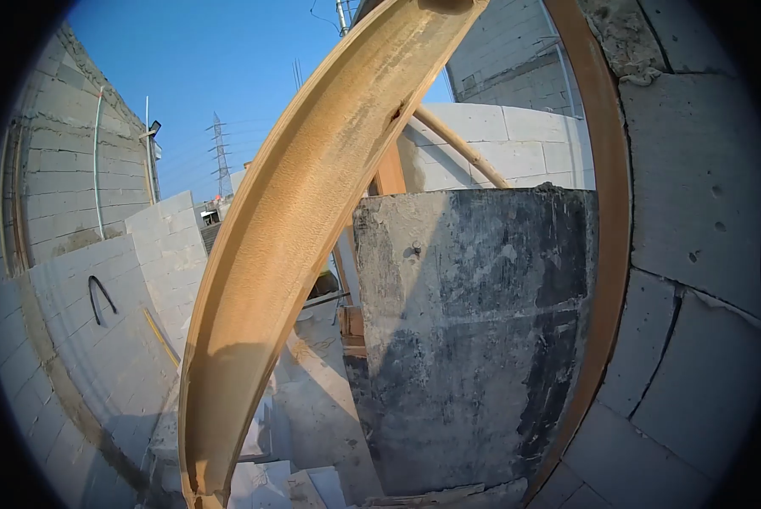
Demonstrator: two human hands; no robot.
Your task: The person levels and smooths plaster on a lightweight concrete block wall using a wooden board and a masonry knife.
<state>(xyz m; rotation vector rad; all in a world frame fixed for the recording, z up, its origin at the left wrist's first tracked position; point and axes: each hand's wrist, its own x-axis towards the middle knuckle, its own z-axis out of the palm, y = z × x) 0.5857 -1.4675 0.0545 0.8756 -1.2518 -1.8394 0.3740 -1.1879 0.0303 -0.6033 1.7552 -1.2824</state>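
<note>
Neither of my hands shows in the head view. A long tan, trough-shaped length that looks like wood (270, 229) stands close in front of me, slanting from the lower left to the top. It has raised edges along both sides and a dark hole near its upper right edge. Behind it on the right is a large, dark, stained panel (482, 331), upright. A round wooden pole (461, 146) slopes down behind the panel's top edge.
A brown wooden post (611, 220) runs along the pale block wall (699, 187) on the right. Block walls (83, 314) also stand at left, one with a bent black rod (102, 299). Broken white block pieces (261, 485) lie low in the middle. A pylon (219, 157) rises far off.
</note>
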